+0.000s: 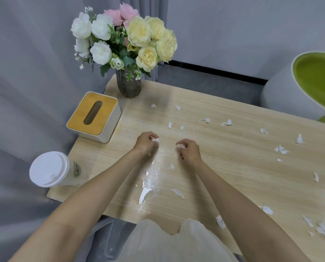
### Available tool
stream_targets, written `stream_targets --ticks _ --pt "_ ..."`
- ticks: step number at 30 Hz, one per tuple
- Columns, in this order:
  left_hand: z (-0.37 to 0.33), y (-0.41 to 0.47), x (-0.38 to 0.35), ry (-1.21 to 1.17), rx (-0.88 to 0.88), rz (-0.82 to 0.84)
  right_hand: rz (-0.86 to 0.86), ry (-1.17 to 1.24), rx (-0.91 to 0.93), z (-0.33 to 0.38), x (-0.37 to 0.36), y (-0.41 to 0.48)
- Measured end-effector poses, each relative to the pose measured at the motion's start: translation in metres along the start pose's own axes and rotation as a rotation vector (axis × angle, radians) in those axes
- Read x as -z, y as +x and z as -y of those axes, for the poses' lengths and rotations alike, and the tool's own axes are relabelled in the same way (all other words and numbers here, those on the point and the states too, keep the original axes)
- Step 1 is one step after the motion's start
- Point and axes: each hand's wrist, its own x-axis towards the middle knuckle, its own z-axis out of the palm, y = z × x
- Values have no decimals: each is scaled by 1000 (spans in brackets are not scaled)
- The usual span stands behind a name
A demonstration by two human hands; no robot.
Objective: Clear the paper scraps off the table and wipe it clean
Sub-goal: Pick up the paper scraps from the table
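1. A pale wood table [233,148] fills most of the view, seen from above by the person sitting at it.
2. A grey chair [290,95] with a green seat stands beyond the table's far right edge.
3. White, cream and pink flowers [139,33] stand in a dark glass vase [128,87] at the far left corner of the table.
4. A white tissue box [93,116] with a slotted wooden lid sits on the left edge, just in front of the vase.
5. A paper cup [48,169] with a white lid stands at the near left corner.
6. Two bare arms reach forward to the middle of the table.
7. The left hand [145,143] has its fingers curled and pinches white paper at its fingertips.
8. The right hand [189,151], just beside it but apart, is curled the same way and grips white paper too.
9. A shiny wet patch [148,184] lies on the table between the forearms, with soggy paper in it.
10. Small white scraps [281,149] are strewn over the table, mostly across the middle and right side, with a denser cluster at the near right edge; some are gathered in both hands.
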Motion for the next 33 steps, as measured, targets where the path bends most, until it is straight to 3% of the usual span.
stream_targets --ticks 4,10,13,16,19,23,27,33 --pt "-2 19 4 186 -83 58 215 -354 24 -15 -17 -8" --pt "4 25 -7 248 -85 107 201 -533 29 -33 -47 -27" --pt "5 31 -10 239 -133 140 155 -381 -16 -36 -43 -24" --pt "2 37 -9 203 -145 148 29 -80 -92 -30 -25 -16" --pt "-10 49 -4 240 -155 47 -45 133 -128 -13 -7 0" --pt "-31 90 11 270 -184 -98 -32 327 -186 16 -2 35" --pt "-50 131 17 461 -222 -254 49 517 -260 32 -9 54" --pt "-55 164 7 638 -126 -180 76 825 -378 31 -15 64"
